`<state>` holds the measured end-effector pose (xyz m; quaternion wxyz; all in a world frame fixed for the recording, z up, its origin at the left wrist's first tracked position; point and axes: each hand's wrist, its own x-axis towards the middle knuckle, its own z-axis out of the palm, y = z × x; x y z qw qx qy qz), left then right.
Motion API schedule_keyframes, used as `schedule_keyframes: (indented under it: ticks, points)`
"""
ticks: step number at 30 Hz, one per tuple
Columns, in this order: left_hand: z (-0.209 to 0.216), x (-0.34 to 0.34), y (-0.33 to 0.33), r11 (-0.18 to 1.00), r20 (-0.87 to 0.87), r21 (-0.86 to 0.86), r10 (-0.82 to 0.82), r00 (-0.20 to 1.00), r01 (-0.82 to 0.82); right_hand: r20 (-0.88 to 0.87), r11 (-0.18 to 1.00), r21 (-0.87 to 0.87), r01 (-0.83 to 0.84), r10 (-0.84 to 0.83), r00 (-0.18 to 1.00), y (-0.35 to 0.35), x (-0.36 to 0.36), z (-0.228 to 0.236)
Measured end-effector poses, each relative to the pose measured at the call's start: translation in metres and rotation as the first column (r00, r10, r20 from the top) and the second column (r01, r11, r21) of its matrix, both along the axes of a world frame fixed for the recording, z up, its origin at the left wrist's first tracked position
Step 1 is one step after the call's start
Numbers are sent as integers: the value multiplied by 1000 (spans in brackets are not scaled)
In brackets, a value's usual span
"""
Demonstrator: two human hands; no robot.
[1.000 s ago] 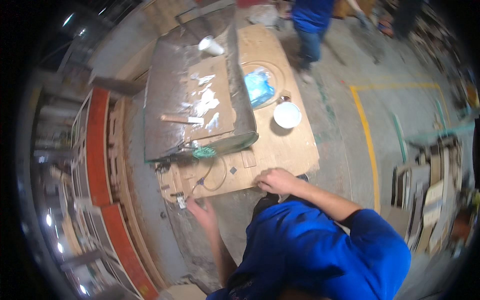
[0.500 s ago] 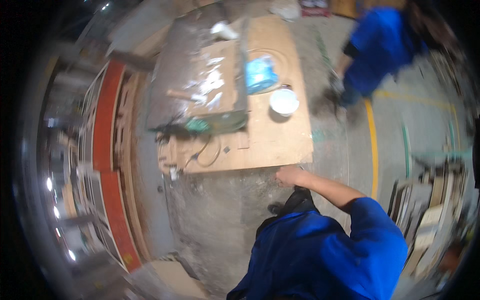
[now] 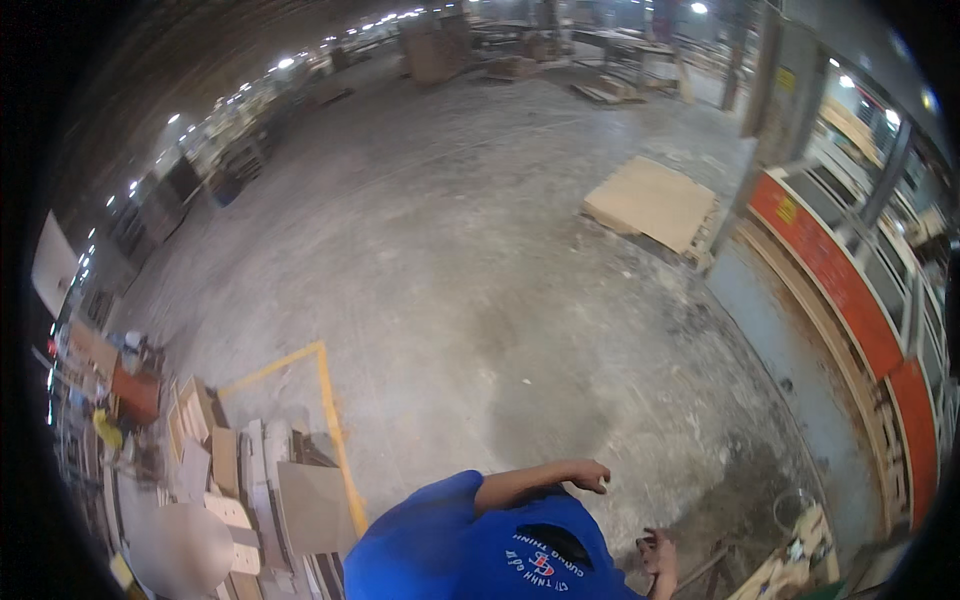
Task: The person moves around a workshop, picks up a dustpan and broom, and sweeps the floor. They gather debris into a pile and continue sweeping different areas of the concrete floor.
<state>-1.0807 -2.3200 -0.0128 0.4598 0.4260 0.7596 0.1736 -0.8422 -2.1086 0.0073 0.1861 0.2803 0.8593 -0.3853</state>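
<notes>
My left hand (image 3: pixel 588 475) reaches out in front of my blue shirt, its bare forearm pointing right. Its fingers are curled in, with a small pale spot at their tips; what they hold, if anything, is too small to tell. Lower and to the right, my right hand (image 3: pixel 657 551) hangs over the concrete floor (image 3: pixel 440 270) with loosely bent, parted fingers and nothing visible in it. Neither hand touches anything else. Nearest to the right hand is a cluttered wooden surface (image 3: pixel 800 570) at the bottom right corner, partly cut off by the frame.
Along the right runs a machine with a red-orange panel (image 3: pixel 830 275) above a grey base. A flat board stack (image 3: pixel 650 200) lies on the floor ahead of it. Wood offcuts (image 3: pixel 310 505) are piled at lower left, beside a yellow floor line (image 3: pixel 335 420).
My view has swung away from the worktable with the white tub and blue bag, and the co-worker is out of sight. The machine now stands on the right. My left hand has come into view.
</notes>
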Motion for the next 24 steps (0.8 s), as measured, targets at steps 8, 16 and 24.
schedule_keyframes:
  ticks: [8, 16, 24]
  points:
    - [10, -177, -214, 322, 224, 66, 918, 328, -945, -349, 942, -1, -337, 315, 883, -36, -292, 40]
    - [4, -243, -240, -373, 498, -87, 787, -365, -924, 388, 859, -168, -484, 509, 768, 16, -408, -109]
    - [-1, -309, -264, 130, -81, -97, 987, 138, -987, 444, 879, -285, -383, 475, 760, 56, -564, -151]
